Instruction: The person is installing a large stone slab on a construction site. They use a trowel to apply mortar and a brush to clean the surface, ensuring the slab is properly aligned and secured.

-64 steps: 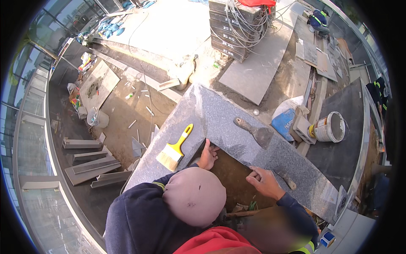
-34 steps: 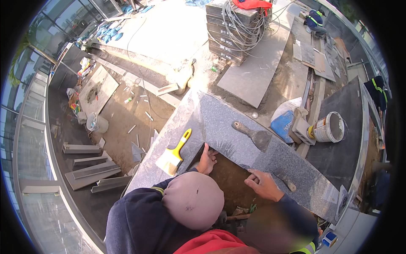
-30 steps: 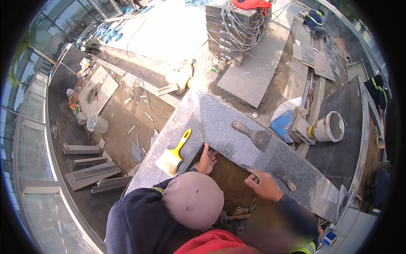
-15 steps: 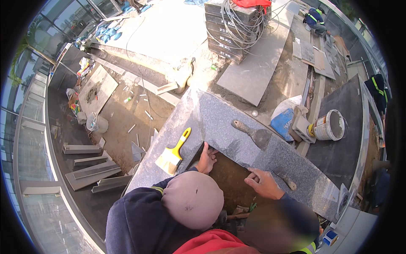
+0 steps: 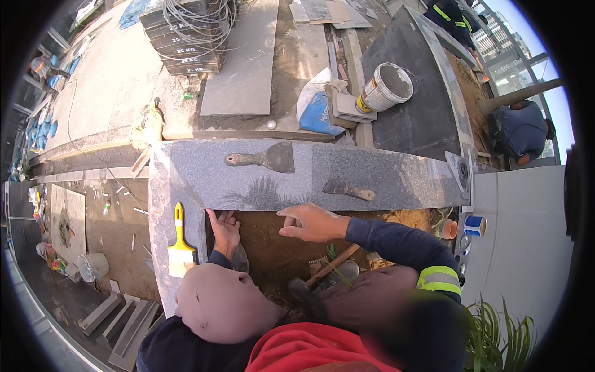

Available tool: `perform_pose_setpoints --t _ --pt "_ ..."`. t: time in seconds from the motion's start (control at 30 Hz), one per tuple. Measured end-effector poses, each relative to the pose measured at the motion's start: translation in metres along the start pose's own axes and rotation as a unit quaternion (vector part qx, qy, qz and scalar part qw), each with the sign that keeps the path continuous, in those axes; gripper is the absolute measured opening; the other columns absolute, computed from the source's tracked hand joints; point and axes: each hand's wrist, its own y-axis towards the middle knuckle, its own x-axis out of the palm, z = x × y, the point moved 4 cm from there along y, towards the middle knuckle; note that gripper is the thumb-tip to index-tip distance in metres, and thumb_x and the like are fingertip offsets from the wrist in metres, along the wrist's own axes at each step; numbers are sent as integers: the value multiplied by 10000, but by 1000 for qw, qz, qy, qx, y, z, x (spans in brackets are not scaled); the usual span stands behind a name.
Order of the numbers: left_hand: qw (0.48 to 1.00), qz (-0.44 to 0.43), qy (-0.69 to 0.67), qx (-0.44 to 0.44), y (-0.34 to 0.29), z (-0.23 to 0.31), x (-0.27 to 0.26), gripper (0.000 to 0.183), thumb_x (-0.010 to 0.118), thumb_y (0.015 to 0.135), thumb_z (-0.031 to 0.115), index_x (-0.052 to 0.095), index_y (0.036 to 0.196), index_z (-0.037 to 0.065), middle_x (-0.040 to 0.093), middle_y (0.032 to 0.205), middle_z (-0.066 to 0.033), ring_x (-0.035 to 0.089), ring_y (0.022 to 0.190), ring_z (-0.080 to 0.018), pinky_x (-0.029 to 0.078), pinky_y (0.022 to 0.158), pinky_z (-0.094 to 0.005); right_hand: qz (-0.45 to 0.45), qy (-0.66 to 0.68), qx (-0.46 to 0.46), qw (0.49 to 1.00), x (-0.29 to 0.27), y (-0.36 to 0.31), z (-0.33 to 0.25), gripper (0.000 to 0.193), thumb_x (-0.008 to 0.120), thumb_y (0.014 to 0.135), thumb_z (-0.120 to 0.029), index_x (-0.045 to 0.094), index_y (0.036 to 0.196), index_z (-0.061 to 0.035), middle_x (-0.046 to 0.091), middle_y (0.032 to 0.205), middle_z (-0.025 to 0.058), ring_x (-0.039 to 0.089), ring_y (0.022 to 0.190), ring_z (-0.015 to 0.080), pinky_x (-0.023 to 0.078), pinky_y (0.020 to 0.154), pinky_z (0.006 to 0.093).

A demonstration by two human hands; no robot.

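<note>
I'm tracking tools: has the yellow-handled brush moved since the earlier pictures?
No: the yellow-handled brush keeps its place on the grey slab; the view has turned.

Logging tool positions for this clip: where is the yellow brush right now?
In the head view, the brush lies left of centre on the stone ledge, just left of the left hand.

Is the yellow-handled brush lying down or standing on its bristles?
Lying down: the brush has its broad face up, full length along the stone ledge.
</note>
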Motion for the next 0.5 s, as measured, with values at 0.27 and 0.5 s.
perform_pose_setpoints --t 0.27,0.5 --pt "1000 9 17 0 -3 8 -4 1252 454 806 882 179 1535 -98 487 1361 -155 343 784 -160 337 770 -312 2 15 10 1000 4 1 1 556 657 946 -341 567 1303 75 725 980 153 691 895 324 525 818 422" --pt "1000 -1 15 3 -3 10 -3 1276 477 808 872 121 1540 -111 494 1315 -154 347 792 -159 358 776 -325 86 0 25 996 -27 -1 -9 489 687 940 -272 588 1316 25 702 915 68 556 642 123 481 626 295"
